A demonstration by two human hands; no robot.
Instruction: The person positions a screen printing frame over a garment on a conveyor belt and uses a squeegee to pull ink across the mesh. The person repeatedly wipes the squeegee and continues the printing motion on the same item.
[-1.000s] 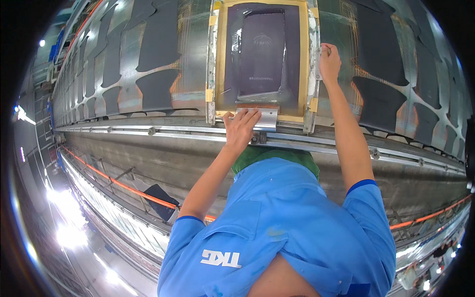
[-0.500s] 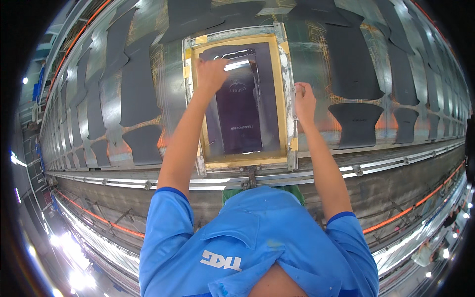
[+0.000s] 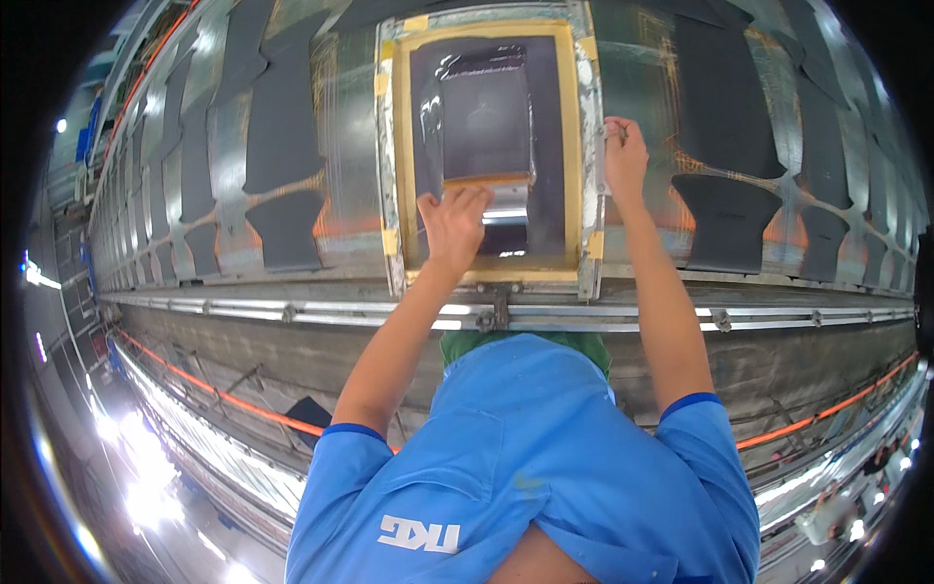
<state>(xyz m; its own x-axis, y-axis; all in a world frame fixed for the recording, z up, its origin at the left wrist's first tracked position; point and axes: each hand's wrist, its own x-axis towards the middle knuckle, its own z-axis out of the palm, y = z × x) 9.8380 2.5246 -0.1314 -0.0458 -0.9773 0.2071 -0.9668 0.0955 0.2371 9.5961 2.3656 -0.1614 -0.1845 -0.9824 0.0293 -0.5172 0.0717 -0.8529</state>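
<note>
A screen-printing frame (image 3: pixel 391 195) with a metal border and yellow tape lies on the long table in front of me. Inside it is the dark purple mesh (image 3: pixel 552 146), with wet, glossy ink along the edges of a rectangular area. My left hand (image 3: pixel 454 226) grips a squeegee (image 3: pixel 508 200), a flat blade that lies across the lower half of that area. The hand hides the squeegee's left end. At the frame's right side, my right hand (image 3: pixel 626 158) has its fingers curled against the outer edge, holding it.
Dark cut fabric panels (image 3: pixel 727 224) lie in rows on the shiny table to both sides. A metal rail (image 3: pixel 379 313) with clamps runs along the near table edge, and a bracket (image 3: pixel 500 310) meets it below the frame. Orange piping (image 3: pixel 817 414) runs lower down.
My left hand has drawn the squeegee from the far end of the mesh toward me. The right hand stays at the frame's right edge. The whole view has shifted slightly.
</note>
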